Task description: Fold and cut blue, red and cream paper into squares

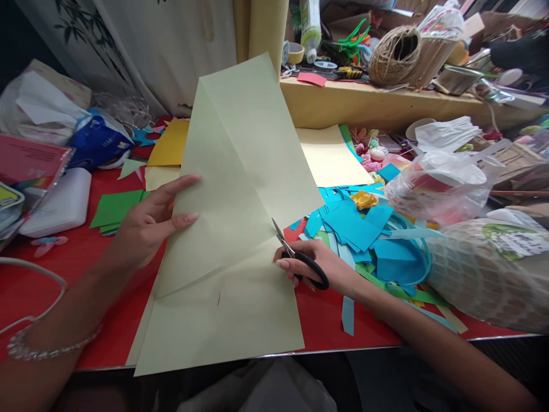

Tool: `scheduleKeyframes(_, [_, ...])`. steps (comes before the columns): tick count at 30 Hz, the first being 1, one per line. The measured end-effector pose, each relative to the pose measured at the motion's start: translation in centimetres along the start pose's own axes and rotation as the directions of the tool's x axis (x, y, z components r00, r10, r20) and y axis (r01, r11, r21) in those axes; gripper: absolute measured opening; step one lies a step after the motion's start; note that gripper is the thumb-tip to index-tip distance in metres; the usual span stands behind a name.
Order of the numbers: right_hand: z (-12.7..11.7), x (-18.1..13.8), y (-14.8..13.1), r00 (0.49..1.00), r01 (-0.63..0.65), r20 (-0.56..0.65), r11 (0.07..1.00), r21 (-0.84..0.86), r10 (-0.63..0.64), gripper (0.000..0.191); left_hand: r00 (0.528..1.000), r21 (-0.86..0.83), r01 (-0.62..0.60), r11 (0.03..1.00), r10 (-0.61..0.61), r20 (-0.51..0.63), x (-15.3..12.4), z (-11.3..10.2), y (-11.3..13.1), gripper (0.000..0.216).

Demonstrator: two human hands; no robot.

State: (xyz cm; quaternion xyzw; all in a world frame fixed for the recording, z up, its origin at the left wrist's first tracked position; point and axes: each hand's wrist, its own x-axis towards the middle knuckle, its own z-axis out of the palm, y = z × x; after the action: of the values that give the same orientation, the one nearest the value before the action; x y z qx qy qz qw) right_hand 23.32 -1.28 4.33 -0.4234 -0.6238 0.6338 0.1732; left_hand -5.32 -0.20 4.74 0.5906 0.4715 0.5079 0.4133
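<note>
My left hand (pixel 148 220) grips the left edge of a large pale green sheet of paper (pixel 223 189), thumb in front and other fingers partly behind. The sheet is lifted and bent, with a crease running diagonally down it. My right hand (pixel 306 260) is closed round the black handles of a pair of scissors (pixel 315 272). Their blades point up and left at the right side of the sheet; whether they are apart is hard to make out. More pale green paper (pixel 240 326) lies below, over the table's front edge, with a small red mark on it.
Blue paper scraps (pixel 349 223) lie in a heap right of the scissors, beside a net-covered bag (pixel 476 269). Green paper squares (pixel 115 209) and a white box (pixel 64 206) sit left on the red table (pixel 124 320). A cluttered shelf (pixel 364 106) holds a twine roll (pixel 392 57).
</note>
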Motion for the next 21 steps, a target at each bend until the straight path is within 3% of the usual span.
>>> scheduleKeyframes(21, [0.27, 0.12, 0.31, 1.0, 0.029, -0.004, 0.999, -0.046, -0.029, 0.035, 0.999, 0.003, 0.032, 0.999, -0.032, -0.027, 0.02, 0.11, 0.07, 0.052])
